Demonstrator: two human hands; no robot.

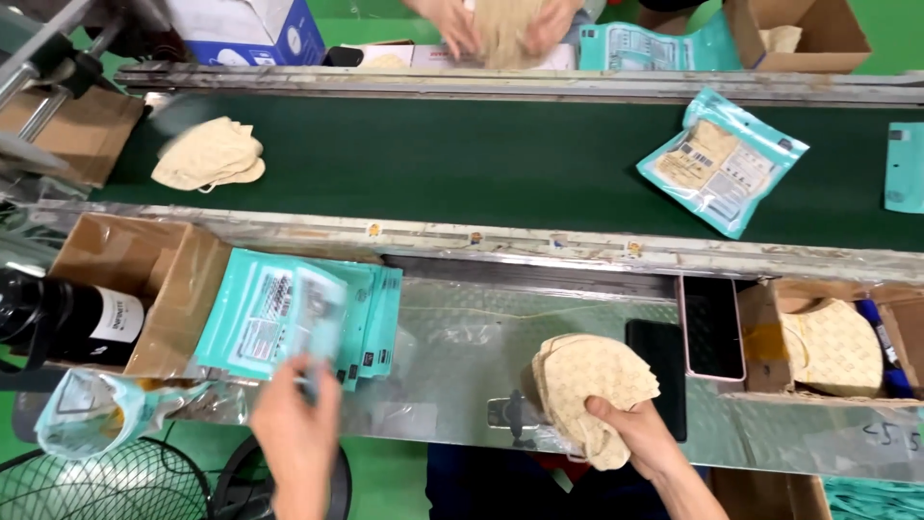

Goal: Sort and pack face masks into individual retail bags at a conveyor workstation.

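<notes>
- Beige patterned face masks (589,383), a soft stack, sat at five o'clock on the steel worktop (452,356), gripped by the right hand (643,438) with fingers curled around the stack's lower edge.
- Left hand (296,424), at seven o'clock, had fingers pinched on the bottom edge of one teal pouch (274,313) from the pile of teal pouches (371,313).
- Masks looked light, limp and apt to fan apart; holding the whole stack across its folded edge seemed safest.
- Pouch looked thin and slick, best taken by a corner.
- Conveyor belt (462,159) carried a loose mask bundle (210,154) at ten o'clock and a filled pouch (722,159) at two o'clock.
</notes>
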